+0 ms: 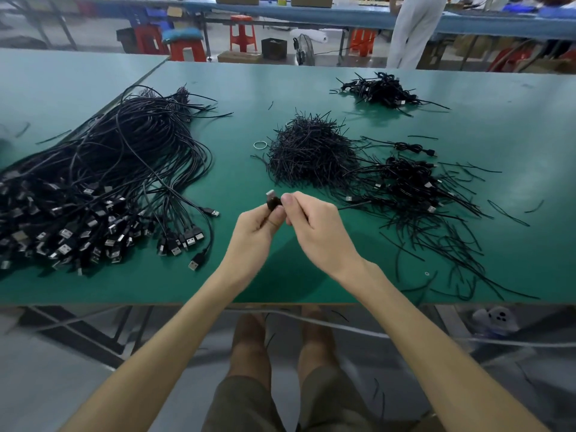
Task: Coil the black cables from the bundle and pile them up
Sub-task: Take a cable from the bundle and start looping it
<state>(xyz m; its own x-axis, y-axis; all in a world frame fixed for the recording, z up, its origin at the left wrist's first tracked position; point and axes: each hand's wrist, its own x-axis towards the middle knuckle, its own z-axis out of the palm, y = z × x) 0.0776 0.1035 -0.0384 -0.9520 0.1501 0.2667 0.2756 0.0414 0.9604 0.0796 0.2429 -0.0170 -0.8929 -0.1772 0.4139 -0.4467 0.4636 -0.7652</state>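
Note:
A big bundle of loose black USB cables [103, 188] sprawls over the left of the green table [280, 275], plugs toward me. My left hand [255, 232] and my right hand [314, 226] meet above the table's front middle, both closed on one coiled black cable [273, 201] whose silver USB plug sticks up between my thumbs. Coiled cables lie in a pile [405, 182] to the right, and a second pile [378, 88] sits at the far right.
A heap of short black twist ties [311, 151] lies in the middle, with a rubber band [260, 145] beside it. Loose ties [452, 244] scatter over the right front. Red stools and a standing person [414, 29] are beyond the table.

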